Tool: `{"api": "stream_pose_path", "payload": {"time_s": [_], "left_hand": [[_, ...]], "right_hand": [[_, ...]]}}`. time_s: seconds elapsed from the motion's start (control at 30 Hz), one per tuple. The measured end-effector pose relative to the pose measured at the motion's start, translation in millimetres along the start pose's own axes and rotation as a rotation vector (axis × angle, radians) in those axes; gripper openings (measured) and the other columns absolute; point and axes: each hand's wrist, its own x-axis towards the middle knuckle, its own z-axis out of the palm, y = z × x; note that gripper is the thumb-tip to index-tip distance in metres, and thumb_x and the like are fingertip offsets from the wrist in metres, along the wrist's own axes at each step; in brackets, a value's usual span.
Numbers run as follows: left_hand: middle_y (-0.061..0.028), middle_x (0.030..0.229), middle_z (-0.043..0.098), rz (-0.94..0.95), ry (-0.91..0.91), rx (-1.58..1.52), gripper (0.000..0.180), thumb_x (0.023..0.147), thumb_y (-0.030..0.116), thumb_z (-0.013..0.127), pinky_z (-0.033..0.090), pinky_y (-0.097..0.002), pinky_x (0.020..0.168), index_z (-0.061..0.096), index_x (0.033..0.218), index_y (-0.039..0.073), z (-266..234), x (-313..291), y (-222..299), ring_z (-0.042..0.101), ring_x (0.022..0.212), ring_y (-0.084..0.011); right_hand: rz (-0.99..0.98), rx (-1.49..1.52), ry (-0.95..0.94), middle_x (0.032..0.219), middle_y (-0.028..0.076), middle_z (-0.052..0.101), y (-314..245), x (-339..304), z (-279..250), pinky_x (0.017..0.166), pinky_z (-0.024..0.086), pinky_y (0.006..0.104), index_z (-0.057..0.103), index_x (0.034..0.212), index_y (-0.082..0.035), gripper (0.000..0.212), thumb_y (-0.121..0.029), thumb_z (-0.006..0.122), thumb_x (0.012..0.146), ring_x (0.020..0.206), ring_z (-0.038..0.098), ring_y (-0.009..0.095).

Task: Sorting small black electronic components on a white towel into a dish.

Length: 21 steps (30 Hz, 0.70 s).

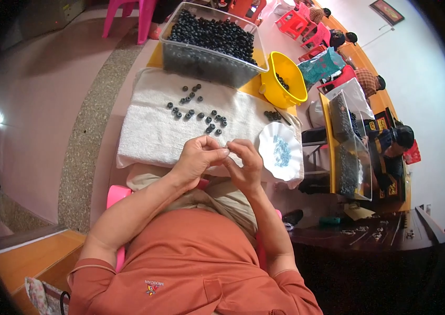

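My left hand (pixel 200 158) and my right hand (pixel 245 164) meet above the near edge of a white towel (pixel 146 118), fingertips pinched together. Whatever lies between them is too small to make out. Just beyond my hands, several small black ring-like parts (pixel 200 115) are scattered on the towel. A tighter cluster of dark parts (pixel 272 115) lies at the towel's right. Beside my right hand sits a white scalloped plate (pixel 266 140) with a heap of tiny blue pieces (pixel 281 151).
At the towel's far edge stands a clear plastic bin (pixel 201 61) full of black parts. A yellow tub (pixel 299 84) with a few inside is to its right. Further right, clear bins (pixel 358 173) stand on another table, with people seated along the wall. A pink stool (pixel 145 18) stands far left.
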Motion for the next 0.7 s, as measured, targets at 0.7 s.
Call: {"api": "stream_pose_path", "payload": {"time_s": [0.7], "left_hand": [[-0.0016, 0.08, 0.062, 0.025, -0.002, 0.105, 0.011, 0.085, 0.007, 0.071, 0.05, -0.0222, 0.065, 0.061, 0.087, 0.003, 9.3, -7.1, 8.1, 0.056, 0.071, -0.0068]], "right_hand": [[0.017, -0.011, 0.058, 0.098, 0.012, 0.068, -3.0, -3.8, 1.3, 0.081, 0.055, 0.0282, 0.055, 0.121, 0.001, 0.056, 0.009, 0.078, 0.071, 0.091, 0.067, 0.017]]}}
